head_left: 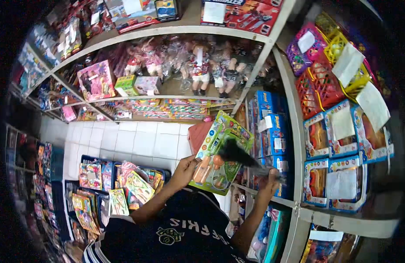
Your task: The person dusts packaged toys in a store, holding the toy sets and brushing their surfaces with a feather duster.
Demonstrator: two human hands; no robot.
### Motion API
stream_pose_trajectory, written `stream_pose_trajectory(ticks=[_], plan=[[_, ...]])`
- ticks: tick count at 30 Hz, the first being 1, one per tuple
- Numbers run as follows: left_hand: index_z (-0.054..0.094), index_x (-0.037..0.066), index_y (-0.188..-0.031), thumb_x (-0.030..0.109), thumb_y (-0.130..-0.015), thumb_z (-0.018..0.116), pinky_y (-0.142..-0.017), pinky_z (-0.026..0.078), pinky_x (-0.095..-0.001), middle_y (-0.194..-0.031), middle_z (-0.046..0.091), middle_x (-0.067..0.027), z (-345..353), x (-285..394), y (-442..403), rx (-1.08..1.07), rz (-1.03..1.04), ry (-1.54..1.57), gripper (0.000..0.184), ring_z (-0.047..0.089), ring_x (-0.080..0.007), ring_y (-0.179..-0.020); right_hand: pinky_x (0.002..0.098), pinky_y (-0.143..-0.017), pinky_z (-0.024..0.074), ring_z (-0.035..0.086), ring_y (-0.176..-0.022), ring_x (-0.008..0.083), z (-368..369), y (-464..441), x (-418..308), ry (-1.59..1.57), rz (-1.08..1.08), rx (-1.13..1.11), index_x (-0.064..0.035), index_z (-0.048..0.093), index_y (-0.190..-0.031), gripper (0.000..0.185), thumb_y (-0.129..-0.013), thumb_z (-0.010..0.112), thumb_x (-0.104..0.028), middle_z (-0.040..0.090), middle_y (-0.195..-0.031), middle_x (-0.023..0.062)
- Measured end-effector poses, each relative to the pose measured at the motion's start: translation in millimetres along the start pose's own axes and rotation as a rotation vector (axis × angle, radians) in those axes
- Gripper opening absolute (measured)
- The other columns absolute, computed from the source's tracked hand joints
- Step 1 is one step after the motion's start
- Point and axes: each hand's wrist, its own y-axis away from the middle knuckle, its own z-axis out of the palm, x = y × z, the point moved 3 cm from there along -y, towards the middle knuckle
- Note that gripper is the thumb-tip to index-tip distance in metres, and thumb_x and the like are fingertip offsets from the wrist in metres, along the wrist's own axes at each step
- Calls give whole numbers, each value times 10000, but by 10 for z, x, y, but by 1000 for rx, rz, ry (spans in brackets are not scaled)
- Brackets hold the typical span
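My left hand (pixel 185 171) grips the left edge of a green toy pack (pixel 220 153), which is tilted in front of my chest. Orange and green toy pieces show on the pack's front. My right hand (pixel 269 186) is closed on the handle end of a dark feather duster (pixel 239 153). The duster's blurred black head lies over the upper right part of the pack; whether it touches the pack I cannot tell.
Shelves with wrapped dolls (pixel 200 70) stand ahead. Blue toy boxes (pixel 272 131) and colourful baskets (pixel 321 83) fill the right side. Crates (pixel 107 162) of packaged toys sit on the white tiled floor (pixel 136 140) at lower left. A red object (pixel 198 136) lies behind the pack.
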Motion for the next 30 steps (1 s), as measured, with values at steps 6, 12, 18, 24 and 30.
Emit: stream_pose_trajectory(ticks=[6,12,18,24,30], plan=[[600,-53,-1026,164,-981,427,-673,458,-254,-800,628,-49,-404,-296,120,212,98,-54,281,552,-85,-741,272,-584,387,469,-639,118,155,-321,495,240,-107,-190,-73,552,-858,372,-912,596,-439,528,-749,10],[604,-54,-1055,190,-990,437,-692,462,-259,-823,647,-52,-654,-441,260,329,113,-22,302,560,-93,-751,293,-634,416,507,-686,127,518,-86,350,239,-56,-326,-32,587,-880,421,-902,606,-452,570,-791,38],[598,-54,-994,192,-994,437,-668,450,-257,-781,613,-34,-863,-557,418,381,142,111,294,537,-80,-734,302,-599,414,495,-612,130,801,48,355,310,-113,-355,-27,558,-804,448,-921,579,-460,530,-678,19],[598,-63,-953,217,-981,465,-651,434,-271,-725,577,-42,-1249,-514,860,513,186,-47,311,508,-86,-706,244,-436,327,458,-480,88,1136,377,404,353,-27,-500,-62,588,-843,424,-940,534,-472,559,-616,26],[613,-55,-955,229,-981,468,-666,435,-291,-713,572,-65,-1614,-833,1225,383,100,-82,320,528,-116,-714,250,-452,370,500,-528,105,1230,639,530,352,3,-448,-84,573,-860,420,-918,554,-500,521,-614,27]])
